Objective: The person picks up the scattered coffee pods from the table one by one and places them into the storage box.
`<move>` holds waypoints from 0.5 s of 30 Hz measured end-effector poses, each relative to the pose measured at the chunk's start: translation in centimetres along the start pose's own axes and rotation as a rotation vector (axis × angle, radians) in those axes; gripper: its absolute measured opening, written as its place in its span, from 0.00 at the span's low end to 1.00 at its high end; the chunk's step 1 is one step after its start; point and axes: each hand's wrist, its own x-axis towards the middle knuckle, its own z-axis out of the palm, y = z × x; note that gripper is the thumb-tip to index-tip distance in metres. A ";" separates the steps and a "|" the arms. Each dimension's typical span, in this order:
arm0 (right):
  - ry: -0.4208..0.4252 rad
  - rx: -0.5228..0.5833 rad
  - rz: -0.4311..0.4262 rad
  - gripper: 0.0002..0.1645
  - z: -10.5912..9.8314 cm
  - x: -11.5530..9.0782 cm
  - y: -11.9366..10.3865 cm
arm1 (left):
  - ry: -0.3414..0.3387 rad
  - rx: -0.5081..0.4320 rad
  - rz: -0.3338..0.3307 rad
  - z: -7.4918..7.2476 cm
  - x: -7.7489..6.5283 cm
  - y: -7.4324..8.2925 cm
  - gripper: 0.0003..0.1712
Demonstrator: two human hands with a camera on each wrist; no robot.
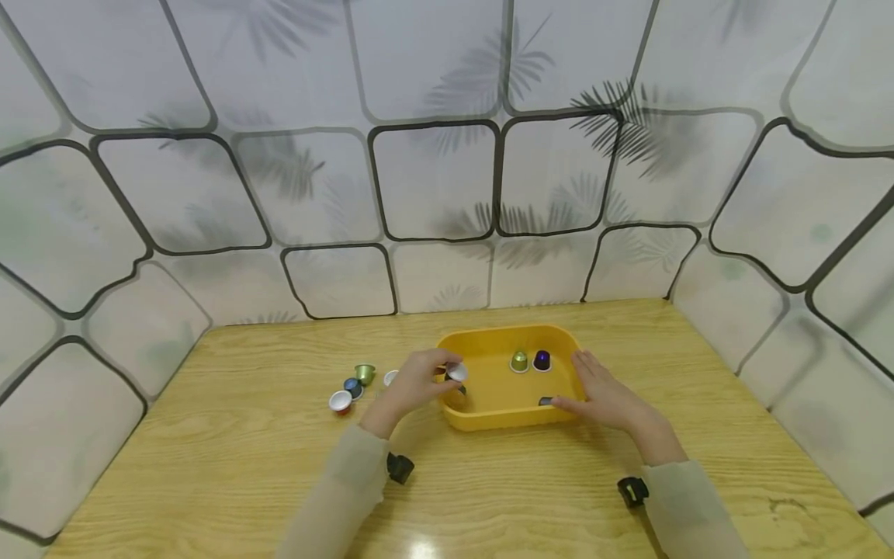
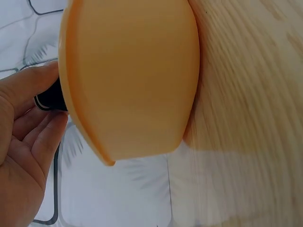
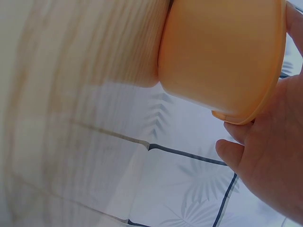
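Note:
My left hand (image 1: 417,378) pinches a black coffee capsule (image 2: 51,98) over the left rim of a yellow tray (image 1: 499,420). In the head view its pale lid faces up and toward the tray's inside. My right hand (image 1: 609,394) rests on the tray's right rim with its fingers extended and its thumb at the front corner. Inside the tray a yellow-green capsule (image 1: 519,360) and a purple capsule (image 1: 542,359) stand near the back. A dark capsule (image 1: 545,401) shows partly behind the front wall.
Left of the tray, on the wooden table (image 1: 230,458), lie a green capsule (image 1: 365,373), a blue capsule (image 1: 352,386) and a red capsule with a white lid (image 1: 341,401). Another white-lidded capsule (image 1: 389,377) is partly hidden by my left hand. A patterned curtain (image 1: 447,178) surrounds the table.

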 end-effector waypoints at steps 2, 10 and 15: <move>0.000 -0.001 0.001 0.59 -0.1 0.0 0.0 | -0.012 0.005 -0.003 0.3 0.3 0.2 0.18; 0.000 0.000 0.009 0.59 -0.1 -0.2 -0.3 | -0.051 0.014 -0.028 1.0 0.9 0.6 0.18; 0.001 0.000 0.006 0.59 -0.1 -0.1 -0.2 | -0.090 0.053 -0.055 1.3 1.3 0.9 0.19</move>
